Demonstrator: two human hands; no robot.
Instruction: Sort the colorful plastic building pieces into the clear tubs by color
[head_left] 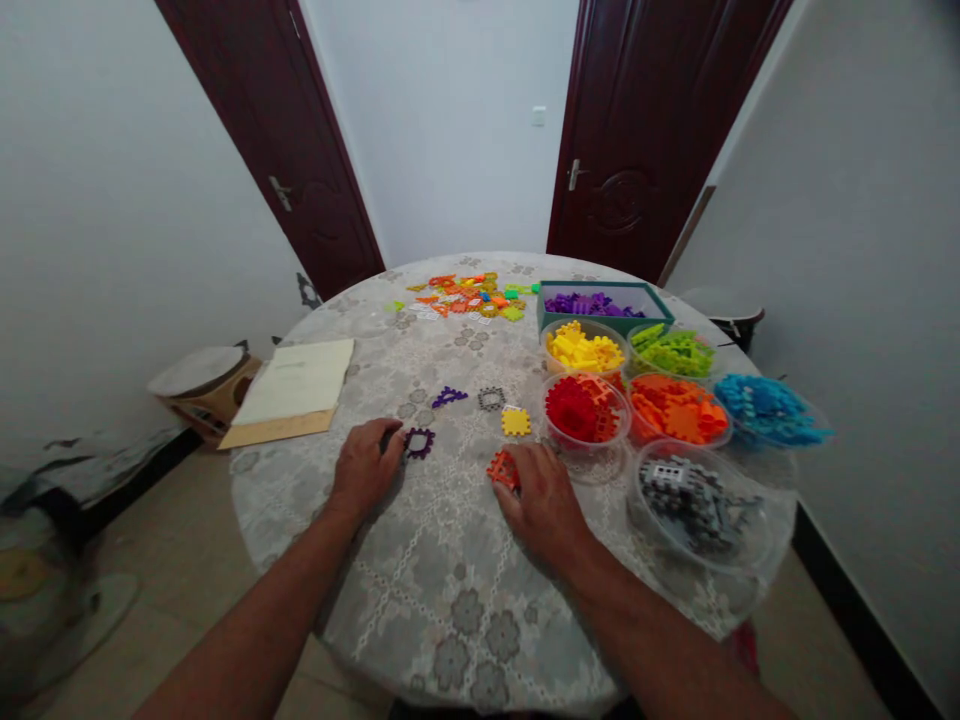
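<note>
Orange-red piece (501, 468) in right hand (544, 495), free edge facing left; long axis hidden.

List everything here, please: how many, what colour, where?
Cloth-covered table: one, grey patterned, centre.
Round tubs: six, clear, table's right; pieces yellow, green, red, orange, blue, grey.
Box: one, green, table's far right; purple pieces inside.
Mixed pieces: too many to count, multicoloured, table's far side.
Paper: count unclear, cream and tan, left.
Triangle: one, purple, mid-table.
Ring: one, purple, nearer than the triangle.
Frame: one, grey, right of the triangle.
Square: one, yellow, just nearer than the frame.
Lattice piece: one, red-orange, nearer than the square.
Doors: two, dark red-brown, beyond the table.
Switch: one, white, between doors.
Stool-like object: one, tan, pale-topped, left.
Walls: three, pale, around.
Left hand: one, bare, at the ring.
Right hand: one, bare, over the lattice piece.
</note>
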